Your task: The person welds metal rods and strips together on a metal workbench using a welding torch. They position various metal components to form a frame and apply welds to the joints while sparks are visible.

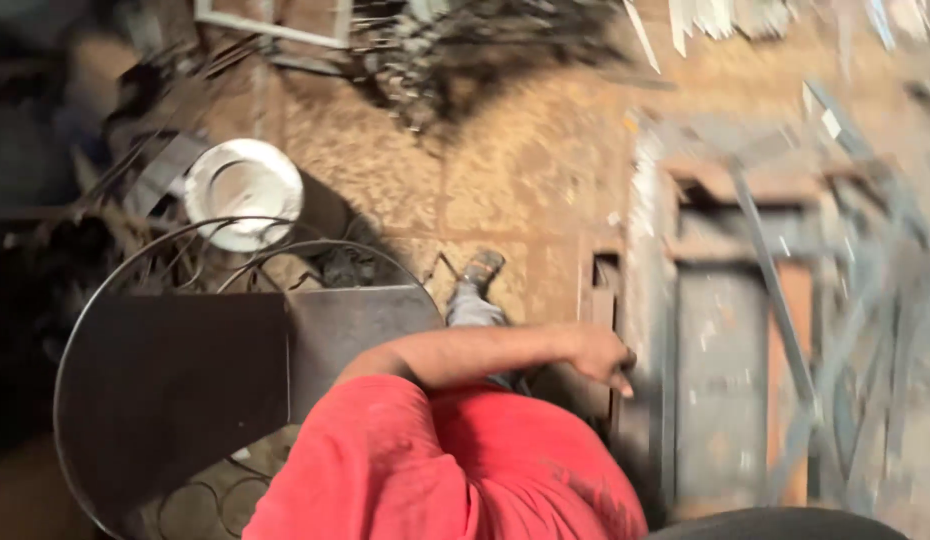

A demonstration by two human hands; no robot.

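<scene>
On your left, the dark metal sheet inside the wire ring has a thin edge, and it could cut your arm if you lean on it. The white round dish lies behind it on the floor. Your shoe stands near scrap, so you could trip. Your left hand rests with bent fingers on the edge of the metal frame; the blur hides whether it grips. The frame could slip and pinch your fingers. The loose bar across it could slide off
</scene>
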